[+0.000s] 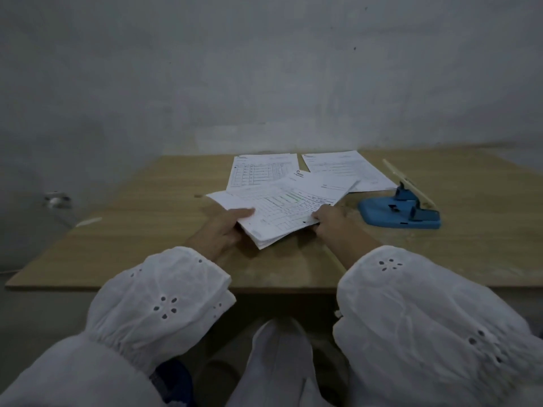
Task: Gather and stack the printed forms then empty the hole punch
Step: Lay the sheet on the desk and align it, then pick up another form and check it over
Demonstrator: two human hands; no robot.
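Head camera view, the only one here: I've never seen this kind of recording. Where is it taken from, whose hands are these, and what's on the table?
There is no machine. A person wears a camera on the head, looking forward and down, so the white sleeves and both hands are their own. The left hand and right hand each grip one side of a fanned bundle of printed forms over the near part of the wooden table. Further back lie a left form and a right form, both flat. To the right sits a blue hole punch, next to a thin pale stick. A grey wall is behind.
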